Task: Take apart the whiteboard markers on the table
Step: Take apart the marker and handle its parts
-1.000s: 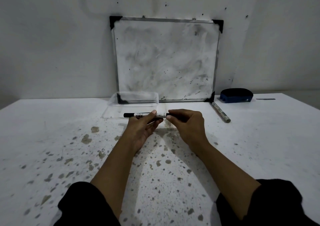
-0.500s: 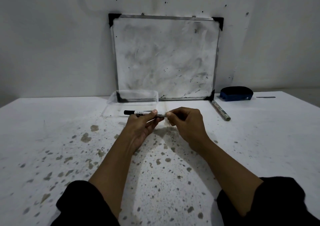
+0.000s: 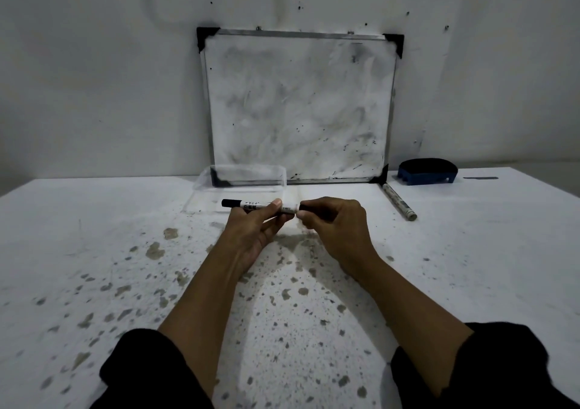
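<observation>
Both hands gripped one marker (image 3: pixel 251 205) lying left-to-right between them, left hand (image 3: pixel 251 230) on its barrel (mid-length), right hand (image 3: pixel 332 223) closed over its right end.

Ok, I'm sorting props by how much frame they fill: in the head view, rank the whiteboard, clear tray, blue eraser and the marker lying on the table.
1. Whiteboard, by far the largest.
2. Clear tray, partly hidden by the hands.
3. Blue eraser.
4. Loose marker, thinnest.
Tray and eraser are unsure: the see-through tray's edges are faint.
</observation>
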